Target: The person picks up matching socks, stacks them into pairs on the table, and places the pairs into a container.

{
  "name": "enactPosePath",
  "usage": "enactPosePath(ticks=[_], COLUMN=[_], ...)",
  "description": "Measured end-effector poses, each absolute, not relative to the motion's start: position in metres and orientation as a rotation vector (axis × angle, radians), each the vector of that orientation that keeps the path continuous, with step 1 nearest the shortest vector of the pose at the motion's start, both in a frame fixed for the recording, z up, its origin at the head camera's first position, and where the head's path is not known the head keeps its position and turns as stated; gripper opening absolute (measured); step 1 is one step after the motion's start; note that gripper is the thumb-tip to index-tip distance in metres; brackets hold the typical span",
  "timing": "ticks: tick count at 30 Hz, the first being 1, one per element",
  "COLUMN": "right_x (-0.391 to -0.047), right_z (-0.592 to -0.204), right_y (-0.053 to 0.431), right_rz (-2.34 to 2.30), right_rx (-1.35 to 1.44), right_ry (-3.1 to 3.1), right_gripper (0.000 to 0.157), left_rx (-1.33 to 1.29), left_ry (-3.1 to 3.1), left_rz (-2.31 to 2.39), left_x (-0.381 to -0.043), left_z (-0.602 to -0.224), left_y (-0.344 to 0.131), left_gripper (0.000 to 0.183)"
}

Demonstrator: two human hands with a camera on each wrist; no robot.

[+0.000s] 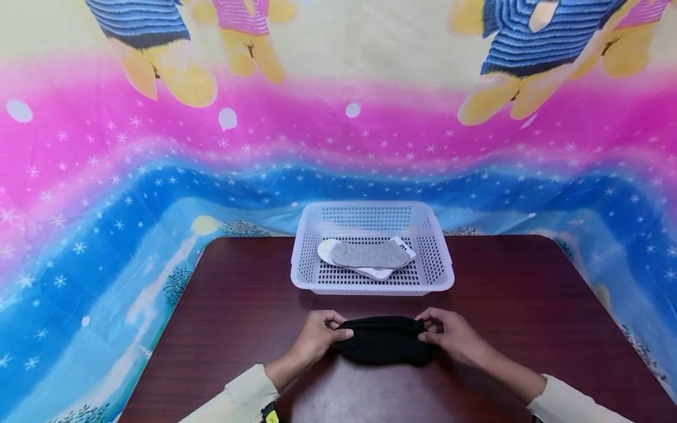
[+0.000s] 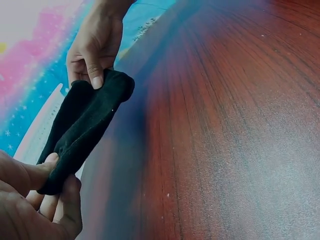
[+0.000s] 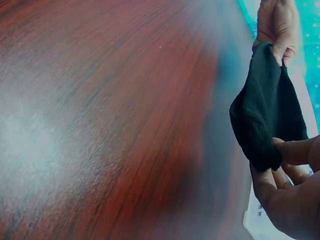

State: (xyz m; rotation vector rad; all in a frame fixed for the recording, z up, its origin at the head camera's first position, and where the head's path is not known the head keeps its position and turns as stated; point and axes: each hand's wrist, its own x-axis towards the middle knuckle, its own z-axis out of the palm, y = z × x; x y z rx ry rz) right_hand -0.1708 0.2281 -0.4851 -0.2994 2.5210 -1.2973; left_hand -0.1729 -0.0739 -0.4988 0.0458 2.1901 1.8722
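Observation:
A black sock [image 1: 383,343] is stretched sideways between both hands, low over the near half of the table in the head view. My left hand [image 1: 317,336] pinches its left end, thumb in front and fingers behind. At the other end my right hand [image 1: 449,335] pinches the cloth between thumb and fingers. The left wrist view shows the black sock [image 2: 87,122] folded lengthwise, with a lengthwise crease between the hands. In the right wrist view the sock [image 3: 265,107] hangs with its lower edge bulging toward the table.
Beyond the hands stands a white plastic basket [image 1: 372,288] with perforated walls. Inside it lie a grey sock [image 1: 370,255] and white socks [image 1: 327,249]. The brown wooden table [image 1: 243,305] runs back to a patterned cloth backdrop [image 1: 338,141].

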Motion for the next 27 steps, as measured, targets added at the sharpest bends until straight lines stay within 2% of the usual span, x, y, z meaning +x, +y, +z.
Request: enactPosePath(ticks=[15,27], right_x=[-0.175,-0.176], right_z=[-0.471,-0.458], right_y=[0.226,0.227], right_rz=[-1.323,-1.349], right_rx=[-0.210,-0.254], right_ry=[2.501,2.502], right_gripper=[0.027,0.030], left_rx=[0.124,0.128], left_ry=[2.247,2.284], left_rz=[1.832,1.859], left_x=[-0.176,-0.183], left_z=[-0.479,-0.465], left_y=[-0.074,-0.072], left_gripper=[0.017,0.017])
